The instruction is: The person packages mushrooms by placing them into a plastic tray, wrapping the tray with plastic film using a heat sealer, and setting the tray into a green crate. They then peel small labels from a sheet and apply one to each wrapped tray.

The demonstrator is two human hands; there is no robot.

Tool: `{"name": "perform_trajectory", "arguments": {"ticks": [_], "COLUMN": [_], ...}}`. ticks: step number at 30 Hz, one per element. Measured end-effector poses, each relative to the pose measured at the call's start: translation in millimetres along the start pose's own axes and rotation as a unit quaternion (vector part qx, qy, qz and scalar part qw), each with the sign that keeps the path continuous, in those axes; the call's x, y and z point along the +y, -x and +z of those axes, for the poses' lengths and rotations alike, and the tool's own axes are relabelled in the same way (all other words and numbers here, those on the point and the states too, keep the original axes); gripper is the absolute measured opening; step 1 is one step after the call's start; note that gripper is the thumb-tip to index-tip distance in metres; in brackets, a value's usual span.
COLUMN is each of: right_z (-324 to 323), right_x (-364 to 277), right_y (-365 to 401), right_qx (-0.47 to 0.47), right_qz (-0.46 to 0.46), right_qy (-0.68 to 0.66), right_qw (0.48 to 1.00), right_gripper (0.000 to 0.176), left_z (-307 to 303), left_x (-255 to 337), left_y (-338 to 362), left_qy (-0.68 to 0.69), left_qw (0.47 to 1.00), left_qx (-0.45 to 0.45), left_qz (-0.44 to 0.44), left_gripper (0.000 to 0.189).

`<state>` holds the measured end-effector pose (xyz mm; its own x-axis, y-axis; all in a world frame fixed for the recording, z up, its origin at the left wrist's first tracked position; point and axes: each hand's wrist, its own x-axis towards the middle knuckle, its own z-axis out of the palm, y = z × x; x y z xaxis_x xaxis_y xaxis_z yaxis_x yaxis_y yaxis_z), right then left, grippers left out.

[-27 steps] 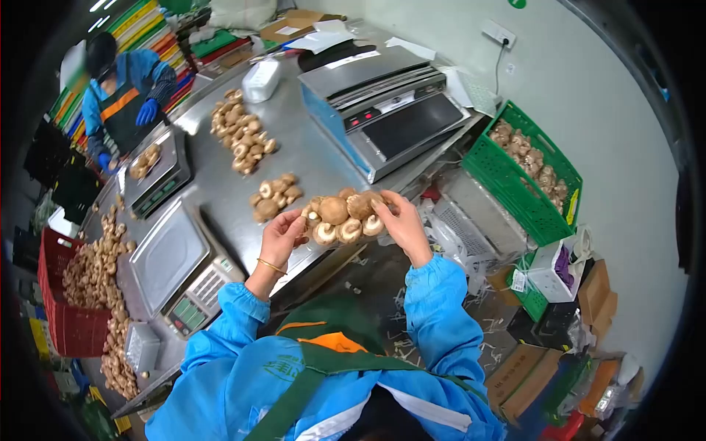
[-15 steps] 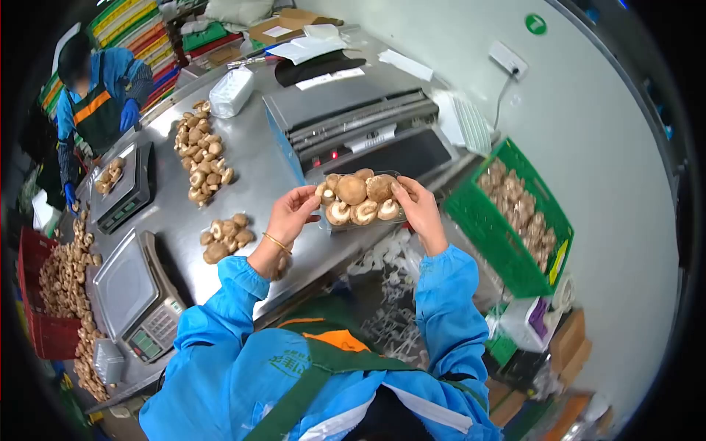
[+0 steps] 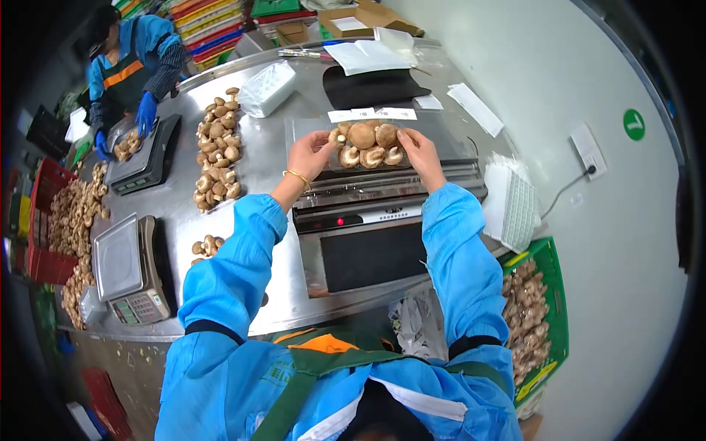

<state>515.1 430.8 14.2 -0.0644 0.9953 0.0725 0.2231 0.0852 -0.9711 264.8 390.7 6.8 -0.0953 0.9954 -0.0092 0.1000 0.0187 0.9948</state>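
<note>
A clear tray of brown shiitake mushrooms (image 3: 362, 136) is held level by both my hands, some caps up and some with pale stems showing. My left hand (image 3: 309, 156) grips its left end, thumb and fingers closed on the edge. The other end is pinched in my right hand (image 3: 421, 154). Below and around the tray lies a film wrapping machine (image 3: 360, 218) with a red light and a dark flat plate (image 3: 375, 257) on its near side. The tray is over the machine's far part; whether it touches the surface is hard to tell.
Loaded mushroom trays (image 3: 218, 143) stand in a row on the metal table. To the left are a scale (image 3: 120, 257) and a red crate (image 3: 53, 262). A co-worker's blue-gloved hand (image 3: 146, 114) is by another scale (image 3: 156, 165). A green crate (image 3: 555, 294) stands right.
Both my hands have carried the mushroom tray forward, from the table's near edge to over the wrapping machine. My view has turned. The co-worker's gloved hands have moved to the far scale.
</note>
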Motion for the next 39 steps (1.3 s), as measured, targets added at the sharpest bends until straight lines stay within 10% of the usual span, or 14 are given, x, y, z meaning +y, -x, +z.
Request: {"name": "perform_trajectory", "arguments": {"ticks": [8, 14, 18, 21, 22, 26, 28, 32, 34, 36, 38, 39], "right_z": [-40, -119, -90, -76, -74, -105, -103, -95, -73, -47, -31, -28], "right_x": [22, 0, 27, 26, 23, 5, -26, -73, -99, -91, -20, 10], "right_y": [-20, 52, 51, 40, 36, 50, 46, 4, -31, -74, -112, -121], "right_qx": [-0.079, -0.001, -0.023, -0.092, -0.108, -0.183, -0.168, -0.2, -0.148, -0.092, -0.131, -0.162], "right_qz": [-0.023, -0.194, -0.147, 0.046, 0.161, 0.262, 0.252, 0.059, -0.019, -0.095, -0.153, -0.161], "right_qy": [0.11, 0.453, 0.386, 0.132, -0.083, -0.236, -0.302, -0.42, -0.369, -0.213, -0.009, 0.096], "right_qw": [0.99, 0.87, 0.91, 0.986, 0.977, 0.918, 0.904, 0.883, 0.917, 0.968, 0.98, 0.969], "right_gripper": [0.05, 0.024, 0.025, 0.017, 0.013, 0.015, 0.017, 0.022, 0.026, 0.029, 0.029, 0.028], "left_z": [6, 2, 14, 5, 2, -17, -29, -40, -35, 4, -3, -2], "left_x": [-19, 21, -10, -13, -1, 15, 30, 78, 85, 103, 16, 13], "left_y": [21, 109, 93, 81, 93, 139, 135, 66, 12, -32, -79, -79], "left_qy": [-0.093, -0.501, -0.481, -0.2, -0.034, 0.06, 0.349, 0.391, 0.566, 0.336, -0.122, -0.123], "left_qw": [0.992, 0.851, 0.863, 0.963, 0.986, 0.966, 0.866, 0.886, 0.78, 0.933, 0.977, 0.977], "left_qx": [0.083, 0.144, 0.14, 0.131, 0.117, 0.025, -0.113, -0.242, -0.265, 0.126, 0.126, 0.126], "left_qz": [0.02, -0.063, -0.064, -0.122, -0.113, -0.249, -0.339, -0.056, 0.008, 0.008, 0.121, 0.118], "left_gripper": [0.045, 0.022, 0.027, 0.037, 0.046, 0.051, 0.039, 0.027, 0.025, 0.027, 0.028, 0.028]}}
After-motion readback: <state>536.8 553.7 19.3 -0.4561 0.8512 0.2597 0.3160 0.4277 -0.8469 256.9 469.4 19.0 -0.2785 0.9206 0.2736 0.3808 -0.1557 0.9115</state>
